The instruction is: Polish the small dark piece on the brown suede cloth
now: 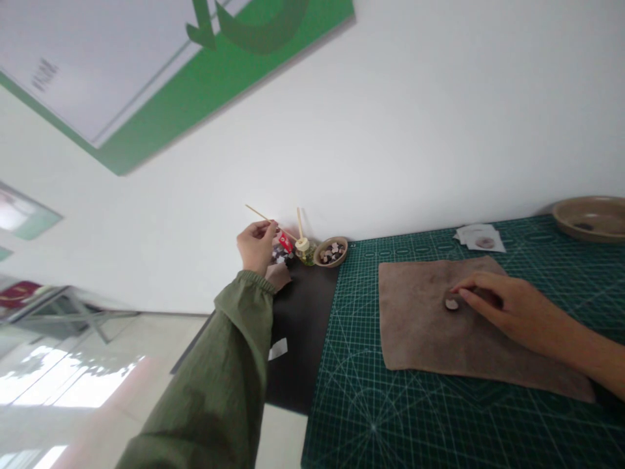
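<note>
My left hand [256, 245], in a green sleeve, is raised at the table's far left corner and pinches a thin wooden stick [262, 216]. A small glass jar [305, 251] with another stick standing in it and a small bowl of pebbles [331, 251] sit just to its right. My right hand [502, 303] rests on a brown cloth [420, 326] spread on the green cutting mat [439, 417]. Its fingertips touch a small round stone [452, 304] on the cloth.
A large brown bowl [590, 217] sits at the far right corner. White paper cards [479, 237] lie near the wall. A red tube and dark small items [283, 247] cluster by my left hand. A black mat [303, 326] borders the table's left edge, floor beyond.
</note>
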The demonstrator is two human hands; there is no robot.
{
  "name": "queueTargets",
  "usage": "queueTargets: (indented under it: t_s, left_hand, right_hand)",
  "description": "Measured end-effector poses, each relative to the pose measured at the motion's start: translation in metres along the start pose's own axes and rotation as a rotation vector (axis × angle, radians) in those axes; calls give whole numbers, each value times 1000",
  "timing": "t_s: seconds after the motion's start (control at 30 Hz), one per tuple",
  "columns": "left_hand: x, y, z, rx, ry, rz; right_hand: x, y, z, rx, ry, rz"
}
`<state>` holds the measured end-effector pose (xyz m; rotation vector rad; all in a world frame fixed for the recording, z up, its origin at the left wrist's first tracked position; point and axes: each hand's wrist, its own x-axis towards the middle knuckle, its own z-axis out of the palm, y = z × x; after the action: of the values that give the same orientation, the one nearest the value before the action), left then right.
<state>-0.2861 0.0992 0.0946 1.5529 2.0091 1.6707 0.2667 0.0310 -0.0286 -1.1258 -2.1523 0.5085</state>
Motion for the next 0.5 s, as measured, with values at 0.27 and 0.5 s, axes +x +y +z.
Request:
queueTargets:
  t_s: [0.27, 0.5]
  left_hand:
    - [1, 25, -9, -117, 102, 93]
    - [-26, 66, -6, -239, 130, 177]
  right_hand:
    - [0, 1, -1, 20, -96, 67]
    - [2, -9, -5, -16, -96, 49]
